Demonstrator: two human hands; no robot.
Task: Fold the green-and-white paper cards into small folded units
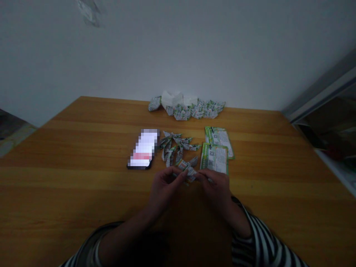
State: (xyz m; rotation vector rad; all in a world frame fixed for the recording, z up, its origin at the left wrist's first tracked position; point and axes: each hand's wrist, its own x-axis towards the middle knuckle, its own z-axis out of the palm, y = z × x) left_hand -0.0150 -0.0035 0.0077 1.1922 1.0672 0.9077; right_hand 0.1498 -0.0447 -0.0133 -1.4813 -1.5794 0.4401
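Two bare hands work a piece of printed paper above a wooden table pushed up to a pale, plain wall. The paper sits between the hands near the table's middle, the left hand with thumb and forefinger clamped on its left side, the right hand with fingertips pinched together at its right edge. The tabletop, orange-brown with long grain running side to side, catches dim light and falls into deep shadow between the forearms, which emerge from dark-and-white striped sleeves. Just beyond the hands lies a loose cluster of folded paper pieces, flanked on the left by a phone with a lit, blurred screen and on the right by two green-edged printed sheets, one overlapping the other. At the far edge, near the wall, stands a row of folded paper shapes with crumpled-looking white paper behind. A shiny, translucent patch marks the wall at upper left; at right, past the table's edge, a dark recess holds items too dim to identify.
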